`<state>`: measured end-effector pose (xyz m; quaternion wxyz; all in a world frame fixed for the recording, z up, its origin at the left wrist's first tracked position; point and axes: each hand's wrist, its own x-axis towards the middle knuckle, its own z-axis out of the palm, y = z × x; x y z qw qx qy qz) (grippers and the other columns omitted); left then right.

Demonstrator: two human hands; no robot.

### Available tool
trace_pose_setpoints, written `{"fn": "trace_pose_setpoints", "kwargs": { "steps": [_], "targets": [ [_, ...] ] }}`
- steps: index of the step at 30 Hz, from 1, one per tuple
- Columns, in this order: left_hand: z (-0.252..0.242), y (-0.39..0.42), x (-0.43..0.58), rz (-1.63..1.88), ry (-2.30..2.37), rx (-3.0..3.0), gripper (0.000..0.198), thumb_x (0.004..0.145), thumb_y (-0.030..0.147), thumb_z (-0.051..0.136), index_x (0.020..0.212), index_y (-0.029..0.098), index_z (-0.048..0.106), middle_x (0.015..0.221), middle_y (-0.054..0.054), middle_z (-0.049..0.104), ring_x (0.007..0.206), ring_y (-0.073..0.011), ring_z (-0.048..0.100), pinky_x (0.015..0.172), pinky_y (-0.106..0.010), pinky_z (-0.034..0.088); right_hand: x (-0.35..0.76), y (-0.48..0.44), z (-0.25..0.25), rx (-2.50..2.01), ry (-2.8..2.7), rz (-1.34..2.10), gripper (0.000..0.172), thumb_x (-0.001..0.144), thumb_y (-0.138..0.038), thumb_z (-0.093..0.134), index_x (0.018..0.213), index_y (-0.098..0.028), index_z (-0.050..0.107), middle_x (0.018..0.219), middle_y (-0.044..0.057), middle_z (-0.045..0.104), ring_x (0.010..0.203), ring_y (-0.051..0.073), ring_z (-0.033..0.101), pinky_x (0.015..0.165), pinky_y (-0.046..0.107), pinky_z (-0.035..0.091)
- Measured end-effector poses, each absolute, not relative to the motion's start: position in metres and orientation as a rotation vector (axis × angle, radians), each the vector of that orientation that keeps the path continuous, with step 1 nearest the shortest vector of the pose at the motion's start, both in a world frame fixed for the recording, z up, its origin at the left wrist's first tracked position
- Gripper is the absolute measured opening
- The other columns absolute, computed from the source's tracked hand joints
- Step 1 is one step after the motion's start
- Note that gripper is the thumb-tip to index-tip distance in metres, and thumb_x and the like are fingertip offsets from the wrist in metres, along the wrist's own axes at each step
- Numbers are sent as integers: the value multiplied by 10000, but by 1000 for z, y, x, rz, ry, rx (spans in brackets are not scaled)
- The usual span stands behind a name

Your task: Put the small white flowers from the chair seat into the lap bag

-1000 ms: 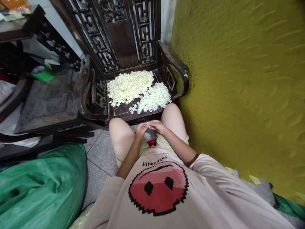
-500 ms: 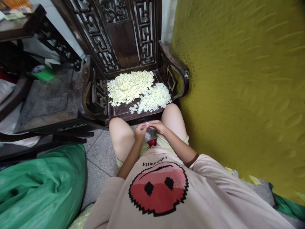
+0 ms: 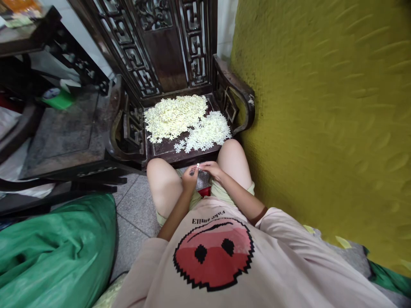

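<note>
Between my knees, my left hand (image 3: 190,177) and my right hand (image 3: 212,169) meet at the fingertips. A tiny white flower (image 3: 198,165) shows where they touch; its finer detail is too small to make out. My left thumb and fingers pinch it from one side, and the right fingers close on it from the other. Just beyond my knees, a cream-yellow heap of small flowers (image 3: 175,116) lies on the dark wooden chair seat (image 3: 165,148). Beside it, nearer to me and to the right, is a whiter flower heap (image 3: 210,131).
The chair's carved back (image 3: 167,60) rises behind the heaps, with curved armrests at both sides. A yellow textured sheet (image 3: 321,119) stands along the right. At left are a second wooden chair (image 3: 67,132), a green roll (image 3: 59,99) and a large green sack (image 3: 61,248).
My left hand has shifted slightly, its fingers a little more apart from the palm. The white flower shows somewhat more at the fingertips. Both heaps look the same.
</note>
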<state>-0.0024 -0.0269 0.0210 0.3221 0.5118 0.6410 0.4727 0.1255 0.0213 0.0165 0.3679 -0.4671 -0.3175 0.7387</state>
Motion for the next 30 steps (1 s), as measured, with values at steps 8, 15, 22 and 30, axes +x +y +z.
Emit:
{"fn": "trace_pose_setpoints", "kwargs": {
  "steps": [8,15,22,30],
  "targets": [
    [26,-28,1,1236,1875,1479,107,740,251,529,759,198,619,767,-24,646,739,-153,584,744,-269,441,123,21,13,-1254,-913,1806,259,460,-283,779,663,-147,691,696,35,680,660,130,594,717,283,450],
    [21,-26,-1,1219,1892,1313,66,707,239,544,705,204,601,706,-16,627,686,-153,570,705,-265,427,119,18,13,-1332,-1072,1790,80,580,-218,677,609,-156,635,550,12,624,521,111,550,576,242,433],
    [18,-25,-2,1228,1826,1213,17,666,226,572,674,213,579,682,-4,612,698,-160,560,716,-272,417,120,16,11,-1345,-1560,1569,180,682,-222,553,520,-156,596,507,-5,596,533,106,527,562,211,359],
    [4,-17,-5,1355,1676,817,44,631,229,514,646,187,508,585,22,548,586,-114,523,601,-232,408,119,19,11,-1272,-1587,1600,175,674,-196,507,548,-163,624,533,-14,587,561,112,510,606,223,353]
  ]
}}
